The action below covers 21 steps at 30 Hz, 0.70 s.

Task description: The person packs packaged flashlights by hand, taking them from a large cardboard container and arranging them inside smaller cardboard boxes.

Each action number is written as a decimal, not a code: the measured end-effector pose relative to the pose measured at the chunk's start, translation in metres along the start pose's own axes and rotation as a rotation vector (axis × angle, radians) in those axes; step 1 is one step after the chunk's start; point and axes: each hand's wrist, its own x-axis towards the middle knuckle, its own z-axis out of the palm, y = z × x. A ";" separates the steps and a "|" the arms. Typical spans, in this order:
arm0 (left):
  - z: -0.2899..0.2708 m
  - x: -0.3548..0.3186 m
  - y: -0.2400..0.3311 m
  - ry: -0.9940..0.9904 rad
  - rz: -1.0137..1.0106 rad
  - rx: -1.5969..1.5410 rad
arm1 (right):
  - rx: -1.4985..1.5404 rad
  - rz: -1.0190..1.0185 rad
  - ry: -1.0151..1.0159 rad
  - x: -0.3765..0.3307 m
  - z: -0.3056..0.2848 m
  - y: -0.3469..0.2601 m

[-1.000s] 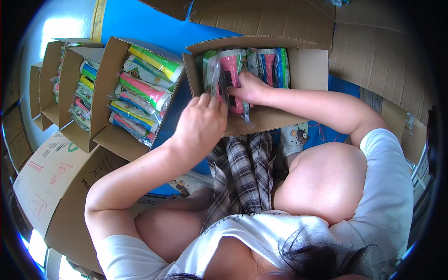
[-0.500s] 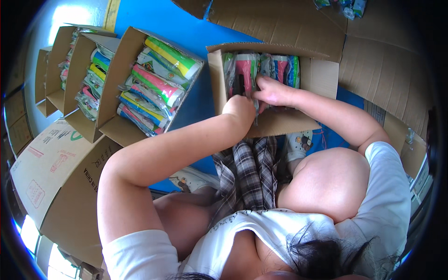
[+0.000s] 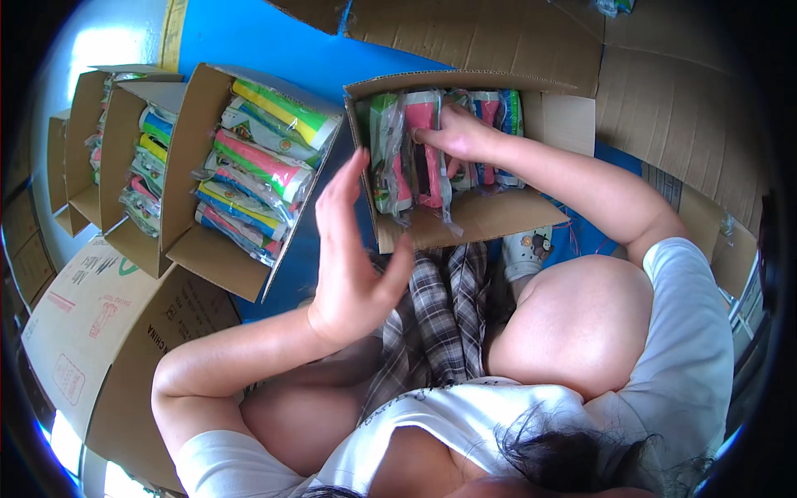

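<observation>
An open cardboard box (image 3: pixel 490 217) stands in front of my knees, holding a row of clear plastic packets (image 3: pixel 397 158) with pink, green and blue contents standing on edge. My right hand (image 3: pixel 455 133) reaches into the box and rests on top of the packets, fingers pressed against a pink one (image 3: pixel 427 162). My left hand (image 3: pixel 353 257) hovers in the air outside the box's left wall, fingers spread, holding nothing.
To the left, several open cardboard boxes (image 3: pixel 187 158) filled with colourful packets (image 3: pixel 266 166) lie on a blue floor (image 3: pixel 249 41). A closed printed carton (image 3: pixel 108 332) sits at lower left. Flattened cardboard (image 3: pixel 515 33) lies behind and to the right. My plaid skirt (image 3: pixel 440 324) covers my lap.
My left hand has pulled back out of the box toward me and spread apart, empty. My right hand stays on the packets inside the box.
</observation>
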 end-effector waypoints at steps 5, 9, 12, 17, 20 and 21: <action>0.015 -0.005 -0.058 0.059 -0.494 -0.388 | -0.058 0.124 0.010 0.004 0.008 -0.001; 0.012 0.044 -0.064 -0.083 -0.377 -0.285 | -0.059 0.079 -0.018 0.006 0.011 -0.003; 0.006 0.059 -0.052 -0.191 -0.546 -0.534 | -0.211 0.004 0.051 0.003 0.020 -0.025; 0.017 0.049 -0.071 -0.192 -0.541 -0.495 | -0.229 0.122 0.000 0.025 0.023 -0.015; 0.027 0.051 -0.065 -0.151 -0.460 -0.437 | -0.325 0.236 0.088 0.034 0.025 -0.019; 0.030 0.052 -0.061 -0.117 -0.424 -0.376 | -0.192 0.241 0.013 0.031 0.021 -0.020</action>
